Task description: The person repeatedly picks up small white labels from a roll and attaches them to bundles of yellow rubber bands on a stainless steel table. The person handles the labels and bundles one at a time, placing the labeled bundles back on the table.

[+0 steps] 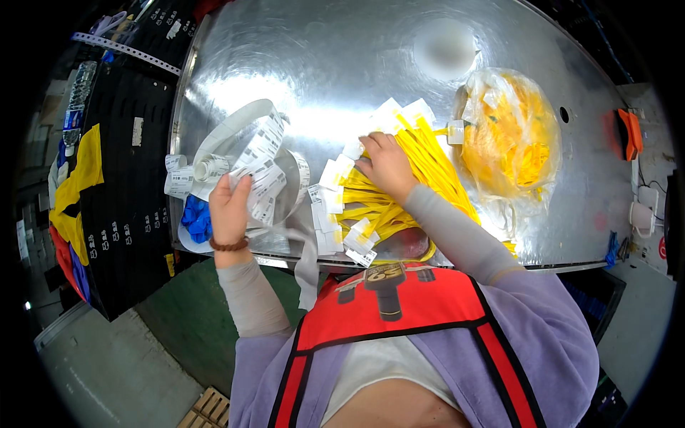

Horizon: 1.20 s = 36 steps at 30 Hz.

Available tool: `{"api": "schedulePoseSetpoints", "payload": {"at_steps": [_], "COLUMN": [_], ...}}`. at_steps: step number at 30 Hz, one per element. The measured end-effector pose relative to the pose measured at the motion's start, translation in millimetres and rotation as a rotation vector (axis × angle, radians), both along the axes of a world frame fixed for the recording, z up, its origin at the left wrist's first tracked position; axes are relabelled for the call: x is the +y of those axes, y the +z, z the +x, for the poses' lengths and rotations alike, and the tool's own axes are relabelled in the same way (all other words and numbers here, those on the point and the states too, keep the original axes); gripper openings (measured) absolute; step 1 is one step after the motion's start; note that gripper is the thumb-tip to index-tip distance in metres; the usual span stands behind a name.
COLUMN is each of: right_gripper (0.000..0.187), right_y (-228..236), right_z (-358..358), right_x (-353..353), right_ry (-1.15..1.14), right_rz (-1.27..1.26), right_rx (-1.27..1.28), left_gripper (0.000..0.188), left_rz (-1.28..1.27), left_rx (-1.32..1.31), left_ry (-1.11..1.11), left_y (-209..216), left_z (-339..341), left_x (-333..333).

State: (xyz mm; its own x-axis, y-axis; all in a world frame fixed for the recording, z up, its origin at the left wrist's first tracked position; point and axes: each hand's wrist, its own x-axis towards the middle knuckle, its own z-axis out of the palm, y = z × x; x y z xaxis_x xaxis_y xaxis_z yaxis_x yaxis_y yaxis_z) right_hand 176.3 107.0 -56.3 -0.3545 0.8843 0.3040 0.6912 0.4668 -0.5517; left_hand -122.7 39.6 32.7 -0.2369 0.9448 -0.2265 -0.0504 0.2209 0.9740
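My left hand (232, 209) pinches a strip of white printed labels (265, 173) at the left part of the table. The strip loops up behind the hand, and its pale backing tape (307, 271) hangs over the near table edge. My right hand (390, 165) lies over a fanned bundle of yellow straps (435, 160). Its thumb and fingertips close around a white tag (353, 148) at the bundle's left side. More white tags (330, 196) overlap in a row along the strap ends. A small printed label (361, 257) lies near the front edge.
A clear plastic bag (508, 135) of yellow straps sits right of the bundle on the metal table (342, 78). A label roll (211, 167) and a crumpled blue thing (196, 219) lie at the left. Black stacked crates (128, 185) stand beside the table, with a water bottle (77, 103) on them.
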Motion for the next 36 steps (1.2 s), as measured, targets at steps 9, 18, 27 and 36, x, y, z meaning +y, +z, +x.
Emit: {"api": "schedulePoseSetpoints", "payload": {"at_steps": [9,18,27,36], "right_gripper": [0.018,0.022,0.019,0.017], "right_y": [-28.1,-2.9,-5.4,2.0], "right_z": [11.0,27.9,31.6,25.4], "right_x": [35.2,4.9,-28.5,-30.9], "right_ry": [-0.143,-0.235,-0.266,-0.262], "right_rz": [-0.131,-0.612,-0.967,-0.992], "right_rx": [-0.085,0.657,1.037,1.103], "left_gripper": [0.016,0.018,0.023,0.023], "left_rz": [0.058,0.002,-0.317,-0.359], "left_rx": [0.196,0.015,-0.378,-0.464], "left_ry": [-0.103,-0.228,-0.313,-0.192], "left_y": [53.3,-54.5,-67.3,-76.6], "left_z": [7.8,143.3,146.5,153.5], "left_x": [-34.9,14.6,25.0,24.0]}}
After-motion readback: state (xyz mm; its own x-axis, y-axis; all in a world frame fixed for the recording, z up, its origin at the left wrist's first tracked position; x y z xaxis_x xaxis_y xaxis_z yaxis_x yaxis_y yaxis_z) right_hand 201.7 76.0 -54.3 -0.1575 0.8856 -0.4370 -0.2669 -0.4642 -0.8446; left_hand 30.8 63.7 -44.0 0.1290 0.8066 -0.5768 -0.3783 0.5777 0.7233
